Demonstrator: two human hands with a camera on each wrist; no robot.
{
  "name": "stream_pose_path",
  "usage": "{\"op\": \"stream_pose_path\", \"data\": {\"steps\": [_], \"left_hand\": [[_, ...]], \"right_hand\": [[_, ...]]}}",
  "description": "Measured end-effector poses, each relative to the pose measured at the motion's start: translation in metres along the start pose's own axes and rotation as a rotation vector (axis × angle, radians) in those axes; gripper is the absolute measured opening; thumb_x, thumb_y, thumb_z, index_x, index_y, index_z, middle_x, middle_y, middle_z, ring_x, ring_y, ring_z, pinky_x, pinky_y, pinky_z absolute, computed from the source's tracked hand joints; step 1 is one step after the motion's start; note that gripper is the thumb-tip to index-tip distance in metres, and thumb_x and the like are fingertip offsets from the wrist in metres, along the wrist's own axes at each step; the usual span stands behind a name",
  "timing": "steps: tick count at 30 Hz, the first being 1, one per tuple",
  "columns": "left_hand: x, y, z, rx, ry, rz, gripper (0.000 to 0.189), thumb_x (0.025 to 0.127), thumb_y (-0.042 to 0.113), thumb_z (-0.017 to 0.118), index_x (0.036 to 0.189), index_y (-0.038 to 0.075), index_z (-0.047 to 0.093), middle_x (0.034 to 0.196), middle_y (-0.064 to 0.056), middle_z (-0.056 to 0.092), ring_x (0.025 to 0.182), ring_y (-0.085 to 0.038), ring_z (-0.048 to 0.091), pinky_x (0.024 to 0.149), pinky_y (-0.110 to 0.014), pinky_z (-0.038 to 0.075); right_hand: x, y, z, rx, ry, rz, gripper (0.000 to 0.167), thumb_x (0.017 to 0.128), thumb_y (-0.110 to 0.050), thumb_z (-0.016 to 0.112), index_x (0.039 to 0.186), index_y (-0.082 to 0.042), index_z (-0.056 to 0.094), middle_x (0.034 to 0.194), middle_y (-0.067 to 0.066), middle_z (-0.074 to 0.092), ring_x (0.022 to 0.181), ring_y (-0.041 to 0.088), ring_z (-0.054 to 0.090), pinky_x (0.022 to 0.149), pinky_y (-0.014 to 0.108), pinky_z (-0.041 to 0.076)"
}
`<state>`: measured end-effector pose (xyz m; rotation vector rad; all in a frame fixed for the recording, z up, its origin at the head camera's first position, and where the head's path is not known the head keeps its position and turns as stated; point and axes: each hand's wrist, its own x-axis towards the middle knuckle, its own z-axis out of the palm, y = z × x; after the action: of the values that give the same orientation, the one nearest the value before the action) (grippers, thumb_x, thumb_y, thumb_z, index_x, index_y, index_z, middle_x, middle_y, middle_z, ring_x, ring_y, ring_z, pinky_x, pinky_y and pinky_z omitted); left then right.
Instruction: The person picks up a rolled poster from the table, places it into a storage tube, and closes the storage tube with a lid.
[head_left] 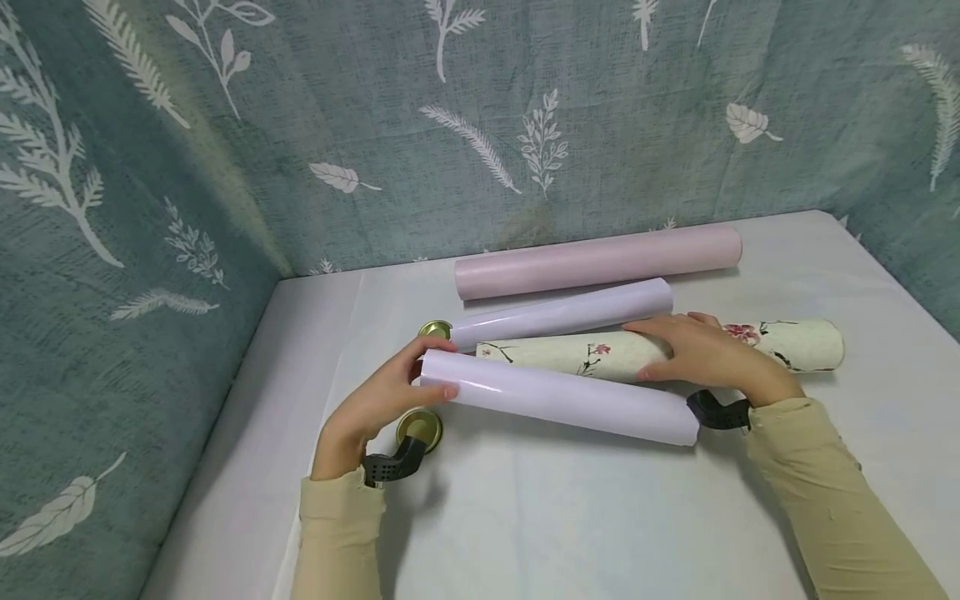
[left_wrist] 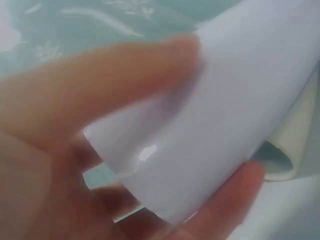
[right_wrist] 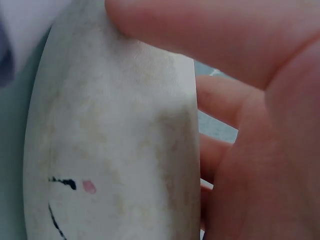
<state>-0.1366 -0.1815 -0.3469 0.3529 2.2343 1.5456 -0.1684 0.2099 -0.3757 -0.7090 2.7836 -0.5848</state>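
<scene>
The near white roll (head_left: 558,400) is pinched by left fingers (left_wrist: 232,202), the floral roll (head_left: 611,357) by right fingers (right_wrist: 222,100) (best lightly, against creasing).

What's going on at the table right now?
A person is handling two rolls. Their left hand grips one end of the nearest glossy white roll, while their right hand holds a cream floral roll just behind it. Farther back lie another glossy pale roll and, beyond that, a pink roll.
</scene>
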Motion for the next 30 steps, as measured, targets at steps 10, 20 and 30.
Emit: {"op": "stream_pose_path", "data": {"steps": [10, 20, 30], "left_hand": [[0.011, -0.021, -0.006, -0.042, 0.105, -0.056, 0.054, 0.076, 0.032, 0.071, 0.119, 0.013, 0.045, 0.116, -0.008, 0.047, 0.095, -0.026, 0.055, 0.074, -0.037, 0.050], [0.006, -0.018, -0.014, -0.035, 0.111, -0.079, 0.048, 0.081, 0.039, 0.063, 0.120, 0.018, 0.045, 0.111, -0.012, 0.049, 0.086, -0.030, 0.056, 0.062, -0.041, 0.051], [-0.008, -0.029, -0.034, -0.166, 0.149, 0.001, 0.047, 0.084, 0.019, 0.063, 0.126, 0.013, 0.042, 0.118, -0.013, 0.044, 0.096, -0.028, 0.052, 0.076, -0.037, 0.049]], "right_hand": [[0.004, -0.015, 0.004, -0.020, -0.001, -0.029, 0.068, 0.076, -0.027, 0.070, 0.134, -0.010, 0.040, 0.131, 0.013, 0.045, 0.121, 0.034, 0.034, 0.092, 0.059, 0.016], [0.008, -0.020, 0.011, -0.127, 0.008, 0.101, 0.081, 0.066, -0.052, 0.071, 0.133, -0.019, 0.041, 0.127, 0.012, 0.044, 0.116, 0.032, 0.037, 0.084, 0.060, 0.019], [0.006, -0.016, 0.007, -0.132, 0.020, 0.024, 0.075, 0.064, -0.043, 0.076, 0.126, -0.012, 0.048, 0.122, 0.010, 0.050, 0.113, 0.029, 0.042, 0.080, 0.053, 0.031]]}}
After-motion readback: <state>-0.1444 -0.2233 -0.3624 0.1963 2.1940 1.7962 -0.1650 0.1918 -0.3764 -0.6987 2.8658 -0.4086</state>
